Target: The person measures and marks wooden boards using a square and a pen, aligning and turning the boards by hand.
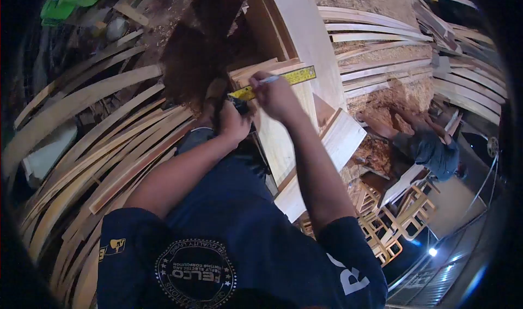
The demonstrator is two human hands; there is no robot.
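Observation:
A yellow tape measure point(298, 76) is stretched across the end of a pale wooden board point(278, 145). At the tape's left end, my left hand point(235, 122) is closed around its dark case. My right hand point(277, 98) pinches a thin, light-coloured pen or pencil point(267, 80) over the tape. Other board pieces lie at the board's far end, next to a large wooden panel point(310, 31). Another plank point(340, 140) slants beneath, to the right.
Long wooden strips point(103, 140) are piled at the left, more point(376, 31) at the upper right. A person in dark clothes point(436, 151) bends over at the right, near wooden frames point(403, 216). Sawdust point(403, 99) covers the ground; a green bag point(71, 1) lies upper left.

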